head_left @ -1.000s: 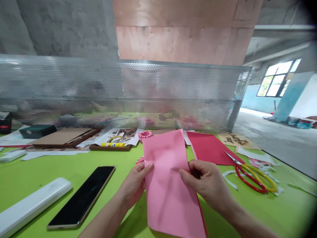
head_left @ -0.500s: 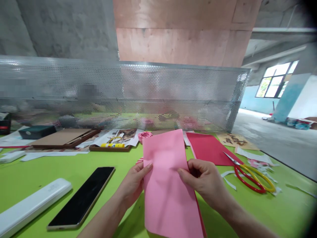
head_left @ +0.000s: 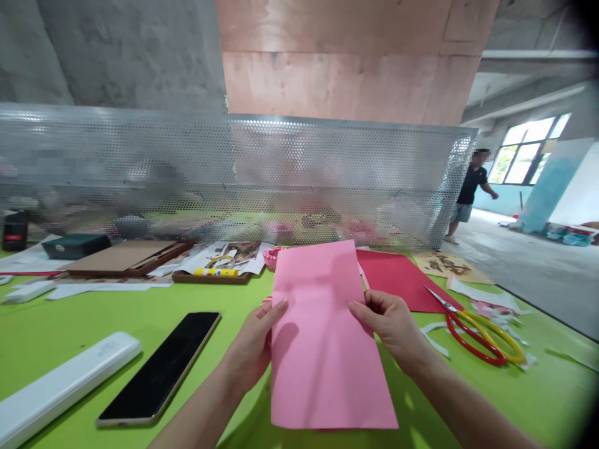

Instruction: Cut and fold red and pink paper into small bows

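Smoothed flatter than before, the pink paper sheet (head_left: 322,337) now stretches between both hands, and a person (head_left: 470,187) in a dark shirt has come into view on the concrete floor (head_left: 528,268) beyond the perforated metal screen (head_left: 234,156). The thumb and fingers (head_left: 276,312) of the left hand (head_left: 255,343) are closed on the sheet's left edge, while the fingers (head_left: 369,304) of the right hand (head_left: 390,327) pinch its right edge. From this view, the sheet's far end covers part of a red paper sheet (head_left: 397,280) on the green tabletop (head_left: 224,299). To the right, red-and-yellow-handled scissors (head_left: 477,340) lie among paper scraps (head_left: 433,340). Left of the hands are a black phone (head_left: 159,368) and a white case (head_left: 65,386), its faint lettering too small to read. Farther back, a wooden tray (head_left: 210,279) holds a yellow glue stick (head_left: 215,272), its label unreadable
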Demonstrator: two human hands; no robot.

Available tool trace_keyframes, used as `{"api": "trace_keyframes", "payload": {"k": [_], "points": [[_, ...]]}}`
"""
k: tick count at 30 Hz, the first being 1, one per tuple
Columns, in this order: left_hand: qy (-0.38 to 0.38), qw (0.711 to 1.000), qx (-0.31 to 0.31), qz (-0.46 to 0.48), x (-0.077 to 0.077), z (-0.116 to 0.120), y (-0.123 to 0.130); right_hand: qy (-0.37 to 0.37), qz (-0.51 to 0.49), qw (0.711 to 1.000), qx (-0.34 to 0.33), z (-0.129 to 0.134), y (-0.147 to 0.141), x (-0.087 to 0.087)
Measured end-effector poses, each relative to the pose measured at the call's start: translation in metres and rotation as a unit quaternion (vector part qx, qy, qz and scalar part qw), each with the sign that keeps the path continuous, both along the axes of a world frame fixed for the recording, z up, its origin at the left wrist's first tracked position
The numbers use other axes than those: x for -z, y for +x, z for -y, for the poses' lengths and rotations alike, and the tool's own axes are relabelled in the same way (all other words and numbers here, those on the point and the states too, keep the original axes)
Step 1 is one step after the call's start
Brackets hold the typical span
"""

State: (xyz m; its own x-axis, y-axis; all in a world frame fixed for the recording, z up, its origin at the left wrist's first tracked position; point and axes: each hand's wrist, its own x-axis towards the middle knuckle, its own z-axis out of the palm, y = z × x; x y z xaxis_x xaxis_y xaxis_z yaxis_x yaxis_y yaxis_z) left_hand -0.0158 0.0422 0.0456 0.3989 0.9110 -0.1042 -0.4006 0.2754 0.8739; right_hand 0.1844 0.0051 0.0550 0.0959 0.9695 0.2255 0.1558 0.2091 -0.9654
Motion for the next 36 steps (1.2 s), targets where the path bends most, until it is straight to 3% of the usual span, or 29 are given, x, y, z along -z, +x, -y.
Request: {"api": "trace_keyframes", "payload": {"k": [4,21,28,36], "points": [[0.021,0.999,0.022,-0.012,0.004,0.0,0.001,0.013,0.008,1.0,0.001,0.002,-0.004,0.001],[0.004,0.999,-0.047,-0.013,0.009,-0.001,0.004,-0.036,-0.063,0.997,-0.018,0.001,0.013,0.011],[-0.011,0.994,-0.11,0.027,0.003,0.002,0.008,-0.074,-0.15,0.986,0.006,0.001,0.012,0.009],[0.036,0.991,-0.125,-0.02,-0.014,0.011,0.007,-0.07,-0.144,0.987,-0.005,0.014,0.022,0.007]]}}
